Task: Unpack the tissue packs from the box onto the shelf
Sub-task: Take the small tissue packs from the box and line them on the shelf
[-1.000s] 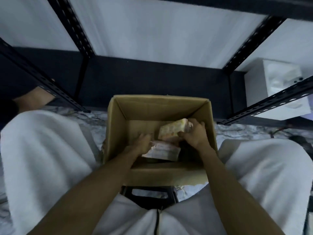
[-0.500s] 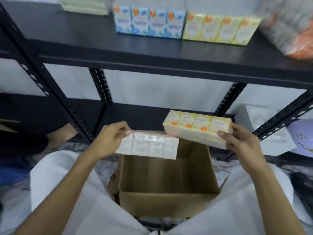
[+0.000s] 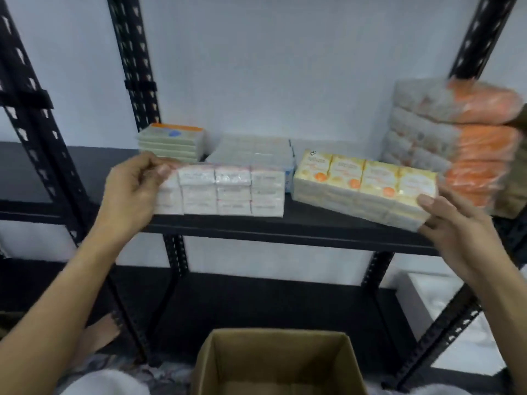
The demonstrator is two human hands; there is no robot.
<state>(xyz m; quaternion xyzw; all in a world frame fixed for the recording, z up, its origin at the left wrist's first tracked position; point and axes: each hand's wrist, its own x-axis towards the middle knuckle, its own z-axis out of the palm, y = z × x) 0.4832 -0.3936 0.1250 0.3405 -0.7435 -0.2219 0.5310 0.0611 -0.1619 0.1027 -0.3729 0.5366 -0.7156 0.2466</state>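
Observation:
My left hand (image 3: 132, 192) grips the left end of a white and pink tissue pack (image 3: 228, 192), held level at the front edge of the black shelf (image 3: 285, 226). My right hand (image 3: 453, 226) holds the right end of a yellow tissue pack with orange dots (image 3: 362, 186), tilted down to the right over the same shelf. The open cardboard box (image 3: 273, 363) stands below at the bottom centre; its bottom is out of view.
On the shelf behind lie a pale green stack (image 3: 172, 145), a flat white pack (image 3: 252, 151) and a tall orange and white bundle (image 3: 456, 138) at the right. Black slotted uprights (image 3: 134, 67) frame the bay. A white foam piece (image 3: 445, 306) sits lower right.
Both hands lifted the two packs out of the box and up to the shelf level. My view tilted up from the box to the shelf.

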